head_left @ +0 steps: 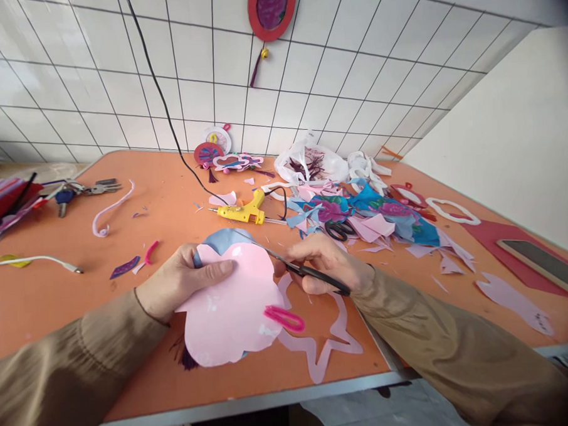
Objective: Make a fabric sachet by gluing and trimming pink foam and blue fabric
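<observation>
My left hand (181, 280) grips a pink lobed paper shape (231, 303) by its left edge, thumb on top, with a blue layer showing behind its upper rim. My right hand (326, 261) is closed on black-handled scissors (296, 268), whose blades reach up-left along the shape's top edge. A pink paper offcut strip (325, 343) trails below my right hand onto the orange table (56, 292). A small bright pink loop (285, 318) sits at the shape's lower right.
A yellow glue gun (242, 211) with a black cord lies behind the shape. A heap of coloured fabric and paper scraps (373, 212) with another black pair of scissors (340, 228) lies to the right. Keys (83, 190) sit far left, a white cable (36, 260) at left.
</observation>
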The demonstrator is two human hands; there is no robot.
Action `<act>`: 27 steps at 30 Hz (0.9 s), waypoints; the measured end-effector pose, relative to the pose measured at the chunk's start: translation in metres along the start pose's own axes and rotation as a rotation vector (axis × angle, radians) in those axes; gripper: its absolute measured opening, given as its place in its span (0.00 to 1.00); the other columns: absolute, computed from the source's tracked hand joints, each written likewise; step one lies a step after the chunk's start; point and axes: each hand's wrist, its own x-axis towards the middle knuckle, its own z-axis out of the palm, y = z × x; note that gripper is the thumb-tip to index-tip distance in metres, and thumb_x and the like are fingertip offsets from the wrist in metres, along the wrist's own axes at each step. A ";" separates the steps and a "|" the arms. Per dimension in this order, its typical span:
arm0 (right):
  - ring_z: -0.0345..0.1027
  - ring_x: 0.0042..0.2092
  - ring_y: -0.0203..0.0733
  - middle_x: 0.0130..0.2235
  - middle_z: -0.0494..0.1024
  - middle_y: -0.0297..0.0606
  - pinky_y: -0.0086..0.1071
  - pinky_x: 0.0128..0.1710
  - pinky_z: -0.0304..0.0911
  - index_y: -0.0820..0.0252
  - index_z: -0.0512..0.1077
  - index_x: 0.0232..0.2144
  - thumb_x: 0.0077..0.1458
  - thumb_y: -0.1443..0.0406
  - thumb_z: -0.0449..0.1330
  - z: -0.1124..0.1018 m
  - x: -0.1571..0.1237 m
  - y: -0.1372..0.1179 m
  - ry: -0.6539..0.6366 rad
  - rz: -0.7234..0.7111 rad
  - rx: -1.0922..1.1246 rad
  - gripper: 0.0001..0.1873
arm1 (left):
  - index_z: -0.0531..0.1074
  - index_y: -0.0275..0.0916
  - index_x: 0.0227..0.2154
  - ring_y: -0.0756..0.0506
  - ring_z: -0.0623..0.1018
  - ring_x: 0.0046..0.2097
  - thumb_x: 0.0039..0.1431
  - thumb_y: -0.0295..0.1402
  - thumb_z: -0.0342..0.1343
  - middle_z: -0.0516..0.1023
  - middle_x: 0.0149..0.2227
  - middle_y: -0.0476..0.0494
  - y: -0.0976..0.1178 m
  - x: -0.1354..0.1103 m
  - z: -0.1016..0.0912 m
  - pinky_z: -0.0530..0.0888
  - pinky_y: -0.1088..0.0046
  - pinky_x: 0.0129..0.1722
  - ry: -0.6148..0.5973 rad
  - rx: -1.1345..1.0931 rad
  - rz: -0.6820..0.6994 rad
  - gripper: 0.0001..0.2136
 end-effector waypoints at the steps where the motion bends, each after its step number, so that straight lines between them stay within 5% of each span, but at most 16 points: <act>1: 0.57 0.20 0.29 0.20 0.66 0.30 0.23 0.19 0.53 0.69 0.75 0.34 0.50 0.51 0.63 0.000 0.000 0.000 -0.002 0.010 -0.002 0.24 | 0.76 0.34 0.14 0.51 0.74 0.15 0.39 0.46 0.70 0.77 0.15 0.46 0.000 0.000 -0.001 0.68 0.83 0.13 -0.003 0.012 0.009 0.19; 11: 0.57 0.20 0.28 0.20 0.67 0.30 0.22 0.18 0.54 0.68 0.74 0.30 0.45 0.62 0.63 0.001 0.000 -0.006 0.008 0.097 0.033 0.12 | 0.77 0.35 0.15 0.51 0.74 0.16 0.47 0.44 0.67 0.77 0.16 0.47 -0.003 0.003 -0.010 0.68 0.82 0.14 -0.052 0.094 0.086 0.17; 27: 0.58 0.19 0.28 0.19 0.65 0.28 0.22 0.18 0.53 0.67 0.72 0.30 0.47 0.61 0.63 -0.001 0.000 -0.005 -0.056 0.088 0.047 0.12 | 0.78 0.36 0.16 0.52 0.74 0.18 0.51 0.40 0.65 0.77 0.17 0.48 -0.001 0.004 -0.020 0.71 0.81 0.18 -0.153 0.088 0.095 0.15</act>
